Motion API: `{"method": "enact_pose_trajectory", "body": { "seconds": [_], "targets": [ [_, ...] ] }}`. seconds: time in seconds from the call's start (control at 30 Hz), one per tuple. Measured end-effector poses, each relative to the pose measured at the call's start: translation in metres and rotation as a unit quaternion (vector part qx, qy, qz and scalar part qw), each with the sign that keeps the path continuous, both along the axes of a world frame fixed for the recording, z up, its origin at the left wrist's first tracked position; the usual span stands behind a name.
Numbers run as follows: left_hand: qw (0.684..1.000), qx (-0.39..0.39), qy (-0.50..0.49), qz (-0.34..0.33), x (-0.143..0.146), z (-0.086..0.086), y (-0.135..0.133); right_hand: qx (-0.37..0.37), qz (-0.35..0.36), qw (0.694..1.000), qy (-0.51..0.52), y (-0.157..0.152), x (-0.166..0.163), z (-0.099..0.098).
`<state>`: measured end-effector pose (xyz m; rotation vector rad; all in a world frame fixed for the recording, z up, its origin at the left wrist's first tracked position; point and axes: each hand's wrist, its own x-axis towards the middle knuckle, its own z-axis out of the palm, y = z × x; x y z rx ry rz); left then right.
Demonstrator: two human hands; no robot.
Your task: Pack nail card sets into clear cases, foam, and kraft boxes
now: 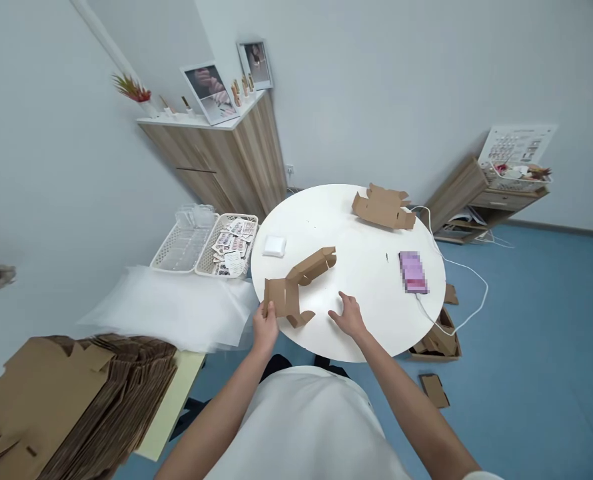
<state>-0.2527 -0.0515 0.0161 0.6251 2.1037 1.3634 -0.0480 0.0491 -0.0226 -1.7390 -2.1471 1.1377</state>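
My left hand (pixel 265 325) pinches the near left edge of a partly folded cardboard box (pixel 286 293) at the front of the round white table (pixel 326 207). The box's long wall and flaps stand up from its flat panels. To its right, my right hand (pixel 347 316) hovers apart from the box with thumb and forefinger spread, holding nothing. A second cardboard box blank (pixel 382 207) lies partly folded at the table's far right. A small white packet (pixel 274 246) rests behind the left end of the first box.
A phone (pixel 413 272) with a white cable lies on the table's right. White baskets (pixel 204 263), translucent sheets (pixel 176 303) and stacked cardboard blanks (pixel 126 387) are at left. A carton (pixel 434 357) stands on the floor at right.
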Motion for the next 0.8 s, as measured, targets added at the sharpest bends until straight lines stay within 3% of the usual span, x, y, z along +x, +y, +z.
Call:
{"method": "enact_pose_trajectory", "body": {
  "seconds": [0.23,0.4,0.5,0.63,0.8],
  "targets": [
    [0.998,-0.020,0.052,-0.006,-0.044,-0.030,-0.012,-0.042,0.002,0.994,0.096,-0.010,0.001,-0.020],
    [0.997,-0.017,0.022,-0.066,-0.040,-0.050,-0.007,-0.059,-0.044,0.989,0.131,-0.015,0.007,-0.023],
    [0.996,-0.023,0.006,-0.086,-0.033,-0.063,0.007,-0.099,-0.114,0.976,0.158,-0.019,0.012,-0.022],
    [0.998,-0.032,-0.010,-0.060,-0.036,-0.075,0.026,-0.190,-0.230,0.929,0.221,-0.026,0.008,-0.013],
    [0.985,-0.014,-0.147,-0.093,-0.038,-0.080,0.032,-0.317,-0.260,0.831,0.375,-0.036,-0.006,0.002]
  ]
}}
